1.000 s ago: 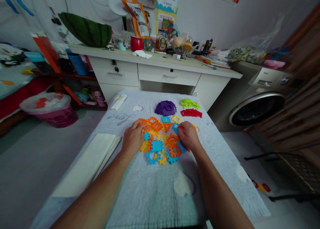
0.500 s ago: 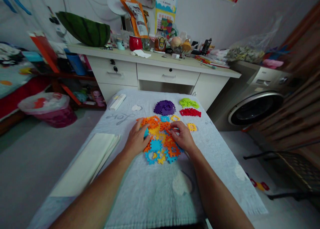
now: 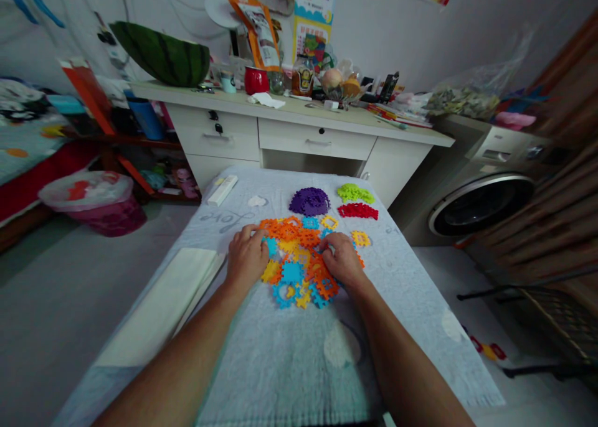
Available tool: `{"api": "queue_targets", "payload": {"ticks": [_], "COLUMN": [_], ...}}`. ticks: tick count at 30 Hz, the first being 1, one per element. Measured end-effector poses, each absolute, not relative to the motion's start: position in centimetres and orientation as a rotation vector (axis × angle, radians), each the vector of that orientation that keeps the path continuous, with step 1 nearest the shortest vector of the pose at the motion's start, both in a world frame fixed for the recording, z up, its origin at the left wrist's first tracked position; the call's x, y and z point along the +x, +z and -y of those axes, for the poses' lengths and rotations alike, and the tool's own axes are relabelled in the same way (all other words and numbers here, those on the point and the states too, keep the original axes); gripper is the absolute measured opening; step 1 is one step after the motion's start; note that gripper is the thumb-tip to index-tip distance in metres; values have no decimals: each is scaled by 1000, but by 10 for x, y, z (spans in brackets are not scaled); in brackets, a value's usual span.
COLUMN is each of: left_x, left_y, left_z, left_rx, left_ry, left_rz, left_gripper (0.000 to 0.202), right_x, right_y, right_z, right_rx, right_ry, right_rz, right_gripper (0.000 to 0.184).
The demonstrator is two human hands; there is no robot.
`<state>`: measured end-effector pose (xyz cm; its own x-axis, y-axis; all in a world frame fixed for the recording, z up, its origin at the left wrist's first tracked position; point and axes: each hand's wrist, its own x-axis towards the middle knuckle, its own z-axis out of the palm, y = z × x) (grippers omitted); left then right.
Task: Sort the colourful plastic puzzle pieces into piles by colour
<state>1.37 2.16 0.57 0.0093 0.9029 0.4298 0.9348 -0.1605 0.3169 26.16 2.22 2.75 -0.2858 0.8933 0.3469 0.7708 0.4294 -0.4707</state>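
A mixed pile of flat, notched plastic building pieces lies mid-table, with orange pieces point(image 3: 289, 229), a solid blue square point(image 3: 293, 271) and yellow pieces point(image 3: 303, 296). At the pile's left edge, my left hand point(image 3: 246, 254) rests palm down, fingers loosely bent and apart, near an orange and a blue piece. My right hand point(image 3: 343, 260) lies over the right side, its fingers curled inward at the pieces; whatever is under its fingertips is hidden. Behind the pile are sorted heaps: purple pieces point(image 3: 309, 201), green pieces point(image 3: 355, 193) and red pieces point(image 3: 357, 211).
A cloth point(image 3: 374, 377) covers the table. A folded whitish sheet point(image 3: 163, 302) lies at left, a white box-like object point(image 3: 223, 190) at the far left corner. Beyond stands a cluttered white desk point(image 3: 308, 128); a washing machine point(image 3: 481, 184) is right, a pink bin point(image 3: 103, 209) left.
My left hand has drawn left, away from the pile's middle, uncovering yellow and blue pieces. My right hand's fingers have curled in more and sit slightly lower. The view has shifted a little.
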Motion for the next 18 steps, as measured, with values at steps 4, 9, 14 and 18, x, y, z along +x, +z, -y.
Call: {"api": "queue_targets", "payload": {"ticks": [4, 9, 14, 18], "left_x": [13, 12, 13, 7], "left_y": [2, -1, 7, 10], "left_z": [-23, -27, -25, -26], "left_rx": [-2257, -2346, -2354, -2175], "left_ry": [-850, -987, -1323, -1627], "left_rz": [1979, 1870, 1859, 1978], "left_gripper": [32, 39, 33, 23], "right_x": [259, 250, 238, 236], "right_y": [25, 33, 39, 36], "right_z": [-19, -12, -5, -6], "right_rx": [-1394, -1171, -1014, -1055], "right_ry": [237, 356, 500, 409], "right_rz": [2220, 2372, 2395, 2401], "right_gripper": [37, 25, 25, 25]}}
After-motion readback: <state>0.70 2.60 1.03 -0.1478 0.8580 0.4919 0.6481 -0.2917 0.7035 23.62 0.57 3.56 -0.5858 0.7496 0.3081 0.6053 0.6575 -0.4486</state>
